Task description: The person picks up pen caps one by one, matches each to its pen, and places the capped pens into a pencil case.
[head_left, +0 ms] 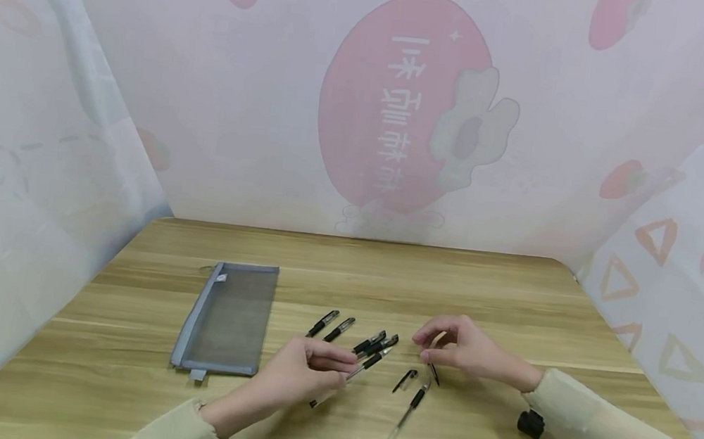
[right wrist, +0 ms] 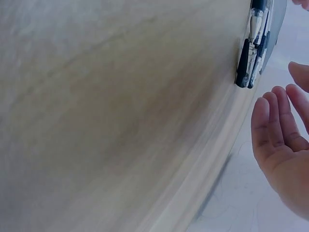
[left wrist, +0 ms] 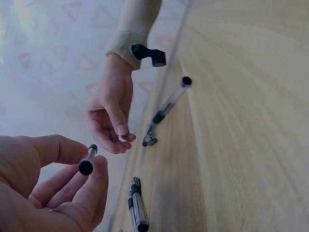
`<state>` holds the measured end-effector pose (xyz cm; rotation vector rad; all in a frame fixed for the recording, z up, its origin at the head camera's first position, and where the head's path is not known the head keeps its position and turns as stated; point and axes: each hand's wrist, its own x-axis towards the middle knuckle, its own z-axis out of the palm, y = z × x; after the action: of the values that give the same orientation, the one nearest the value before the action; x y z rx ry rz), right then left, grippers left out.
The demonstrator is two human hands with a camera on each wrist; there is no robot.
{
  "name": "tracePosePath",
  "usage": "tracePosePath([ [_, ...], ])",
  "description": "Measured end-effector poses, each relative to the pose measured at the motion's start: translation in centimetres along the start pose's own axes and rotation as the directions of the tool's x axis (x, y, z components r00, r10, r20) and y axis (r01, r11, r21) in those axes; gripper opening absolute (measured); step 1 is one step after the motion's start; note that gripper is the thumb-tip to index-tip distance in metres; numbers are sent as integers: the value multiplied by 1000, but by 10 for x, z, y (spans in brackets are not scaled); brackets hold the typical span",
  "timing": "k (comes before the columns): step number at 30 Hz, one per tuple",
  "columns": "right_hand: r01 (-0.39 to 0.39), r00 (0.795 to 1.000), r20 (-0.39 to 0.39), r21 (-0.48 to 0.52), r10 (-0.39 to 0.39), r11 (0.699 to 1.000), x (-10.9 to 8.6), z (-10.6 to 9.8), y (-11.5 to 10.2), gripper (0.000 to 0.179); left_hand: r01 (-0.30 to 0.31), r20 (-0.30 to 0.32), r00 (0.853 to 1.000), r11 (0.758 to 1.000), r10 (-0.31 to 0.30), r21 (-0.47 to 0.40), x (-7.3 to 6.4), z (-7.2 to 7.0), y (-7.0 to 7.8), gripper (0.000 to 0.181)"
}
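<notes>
My left hand [head_left: 301, 376] pinches a gel pen [head_left: 372, 360] between thumb and fingers. The pen has a clear barrel, a black grip and a bare tip pointing up to the right; in the left wrist view its black end [left wrist: 86, 167] faces the camera. To the right, my right hand [head_left: 467, 349] hovers with bent, parted fingers; the right wrist view shows nothing between its fingers [right wrist: 281, 116]. Below it lies a black pen cap [head_left: 434, 374], with another clear-and-black cap [head_left: 405, 380] beside it. An uncapped pen [head_left: 402, 422] lies just in front of these caps.
Several capped black pens [head_left: 323, 323] lie behind my left hand, which partly covers them. A grey mesh zip pouch [head_left: 227, 321] lies flat at the left of the wooden table [head_left: 448, 278]. Printed curtains [head_left: 262, 98] hang behind and at both sides.
</notes>
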<state>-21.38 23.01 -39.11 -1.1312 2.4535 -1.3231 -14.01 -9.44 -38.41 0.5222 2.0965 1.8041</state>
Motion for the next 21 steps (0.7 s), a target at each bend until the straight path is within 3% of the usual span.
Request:
tracePosePath([
  [5, 57, 998, 0, -49, -57, 997, 2, -1, -1, 23, 34, -8, 999, 995, -35, -98, -9, -1, 0, 33],
  [14, 80, 996, 51, -62, -77, 995, 10, -3, -4, 19, 54, -24, 998, 991, -58, -124, -20, -9, -8, 33],
  [21, 91, 987, 139, -30, -86, 995, 15, -1, -3, 18, 55, -14, 998, 986, -58, -156, -26, -13, -11, 36],
])
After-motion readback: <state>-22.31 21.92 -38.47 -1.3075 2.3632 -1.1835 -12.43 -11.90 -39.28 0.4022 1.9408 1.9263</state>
